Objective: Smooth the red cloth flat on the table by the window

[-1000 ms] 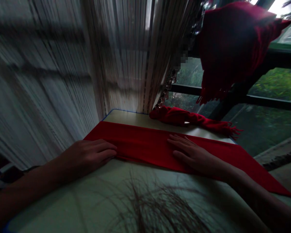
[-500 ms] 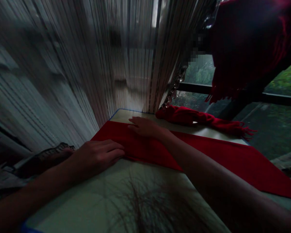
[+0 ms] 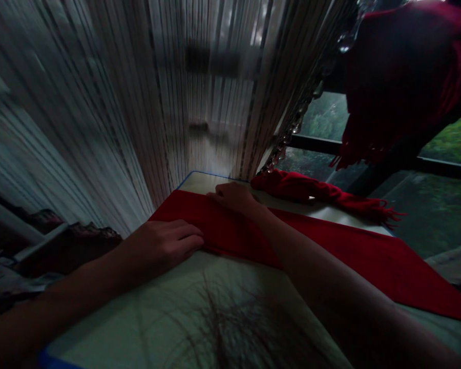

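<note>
A long red scarf (image 3: 338, 251) lies flat across the pale table (image 3: 169, 307), running from the far left corner to the right and over the table's side. My left hand (image 3: 172, 241) rests on its near edge, palm down with the fingers stretched out together. Farther off, my right hand (image 3: 234, 197) is at the scarf's far edge. Its fingers are curled in against the cloth, and the fingertips are partly hidden. My right forearm crosses above the scarf and covers part of it.
A bunched red scarf with fringe (image 3: 315, 188) lies along the table's window side. Another fringed red cloth (image 3: 392, 87) hangs at the upper right before the window (image 3: 326, 115). String curtains (image 3: 215, 102) hang behind the table. Dark hair strands (image 3: 223, 328) blur the near foreground.
My right hand's fingers, spread out before, have curled in at the scarf's far edge. My left hand keeps its place on the near edge. The view has shifted slightly.
</note>
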Demonstrator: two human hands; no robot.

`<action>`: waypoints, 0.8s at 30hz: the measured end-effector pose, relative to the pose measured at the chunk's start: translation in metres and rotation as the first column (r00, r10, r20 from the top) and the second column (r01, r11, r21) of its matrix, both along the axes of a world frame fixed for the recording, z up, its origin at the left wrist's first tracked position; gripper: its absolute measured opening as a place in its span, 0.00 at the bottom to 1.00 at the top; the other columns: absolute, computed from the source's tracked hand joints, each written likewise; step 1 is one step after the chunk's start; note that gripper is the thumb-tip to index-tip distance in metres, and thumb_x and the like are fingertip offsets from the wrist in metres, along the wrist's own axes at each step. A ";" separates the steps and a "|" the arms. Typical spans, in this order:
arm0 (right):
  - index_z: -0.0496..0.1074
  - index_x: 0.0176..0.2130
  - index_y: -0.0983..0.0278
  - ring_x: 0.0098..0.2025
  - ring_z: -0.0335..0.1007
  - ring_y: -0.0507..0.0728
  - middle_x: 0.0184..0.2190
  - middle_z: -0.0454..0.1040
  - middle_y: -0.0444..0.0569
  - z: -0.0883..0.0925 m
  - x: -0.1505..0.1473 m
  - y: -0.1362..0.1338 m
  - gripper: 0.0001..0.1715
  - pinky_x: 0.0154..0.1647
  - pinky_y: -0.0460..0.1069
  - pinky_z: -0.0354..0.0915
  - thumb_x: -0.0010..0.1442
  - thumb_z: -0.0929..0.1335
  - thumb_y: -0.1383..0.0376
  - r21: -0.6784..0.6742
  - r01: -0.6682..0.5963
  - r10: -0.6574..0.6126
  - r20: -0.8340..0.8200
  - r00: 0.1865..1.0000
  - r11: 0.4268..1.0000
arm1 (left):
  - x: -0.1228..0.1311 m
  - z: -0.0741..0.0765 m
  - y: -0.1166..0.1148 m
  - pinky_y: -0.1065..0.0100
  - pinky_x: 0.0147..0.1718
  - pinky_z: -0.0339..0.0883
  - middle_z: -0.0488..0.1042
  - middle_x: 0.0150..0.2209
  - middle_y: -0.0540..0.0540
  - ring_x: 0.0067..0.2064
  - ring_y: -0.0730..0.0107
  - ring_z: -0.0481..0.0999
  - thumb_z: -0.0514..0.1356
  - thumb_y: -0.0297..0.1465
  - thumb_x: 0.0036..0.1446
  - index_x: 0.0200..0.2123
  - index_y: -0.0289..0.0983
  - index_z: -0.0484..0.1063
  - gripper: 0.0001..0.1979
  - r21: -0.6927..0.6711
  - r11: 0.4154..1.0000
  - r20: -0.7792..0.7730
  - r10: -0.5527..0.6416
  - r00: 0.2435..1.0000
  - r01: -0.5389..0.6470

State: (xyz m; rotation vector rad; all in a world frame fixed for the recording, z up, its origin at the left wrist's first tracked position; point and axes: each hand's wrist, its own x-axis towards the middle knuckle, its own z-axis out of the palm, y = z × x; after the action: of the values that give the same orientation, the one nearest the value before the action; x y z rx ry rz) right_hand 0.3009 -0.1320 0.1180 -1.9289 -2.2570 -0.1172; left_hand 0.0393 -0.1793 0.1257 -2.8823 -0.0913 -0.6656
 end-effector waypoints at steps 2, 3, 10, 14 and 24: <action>0.77 0.40 0.62 0.41 0.75 0.59 0.41 0.82 0.54 0.000 0.003 0.004 0.37 0.37 0.50 0.59 0.73 0.56 0.40 -0.004 -0.028 0.028 -0.001 1.000 1.000 | -0.002 -0.001 0.001 0.65 0.40 0.75 0.81 0.46 0.42 0.44 0.62 0.82 0.52 0.25 0.73 0.46 0.35 0.78 0.13 0.017 1.000 -0.006 -0.008 1.000 0.008; 0.78 0.39 0.62 0.41 0.75 0.59 0.40 0.82 0.54 -0.001 0.004 0.005 0.36 0.37 0.50 0.58 0.73 0.56 0.40 -0.004 -0.039 0.039 -0.003 0.999 0.999 | -0.003 -0.002 0.002 0.65 0.40 0.75 0.81 0.46 0.42 0.44 0.62 0.82 0.52 0.25 0.73 0.47 0.35 0.78 0.13 0.030 0.999 -0.005 -0.015 1.000 0.015; 0.77 0.39 0.63 0.39 0.73 0.58 0.39 0.81 0.53 -0.005 0.007 0.009 0.37 0.36 0.50 0.55 0.73 0.56 0.39 0.012 -0.047 0.048 -0.033 0.998 0.999 | -0.012 0.001 -0.003 0.65 0.45 0.75 0.82 0.49 0.43 0.48 0.63 0.81 0.48 0.25 0.75 0.48 0.36 0.76 0.16 0.087 0.996 -0.033 -0.017 0.999 0.020; 0.77 0.38 0.62 0.39 0.72 0.57 0.39 0.81 0.52 -0.006 0.007 0.009 0.38 0.35 0.50 0.54 0.73 0.56 0.39 0.016 -0.041 0.042 -0.045 0.998 0.999 | -0.017 0.000 -0.007 0.65 0.46 0.75 0.82 0.50 0.44 0.48 0.64 0.81 0.47 0.25 0.74 0.51 0.38 0.75 0.17 0.105 0.993 0.004 -0.051 0.999 0.050; 0.77 0.39 0.62 0.42 0.74 0.61 0.41 0.82 0.54 -0.004 0.006 0.009 0.32 0.39 0.51 0.60 0.72 0.60 0.42 -0.003 -0.017 0.016 -0.070 0.997 1.000 | -0.005 0.002 -0.009 0.65 0.41 0.75 0.80 0.47 0.42 0.44 0.62 0.81 0.52 0.26 0.73 0.45 0.36 0.76 0.11 -0.070 0.998 -0.100 -0.011 0.995 0.004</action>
State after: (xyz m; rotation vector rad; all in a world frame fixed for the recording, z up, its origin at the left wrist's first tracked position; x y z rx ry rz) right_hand 0.3065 -0.1231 0.1136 -1.8849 -2.2291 -0.0434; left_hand 0.0347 -0.1883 0.1282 -2.9792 -0.0912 -0.5275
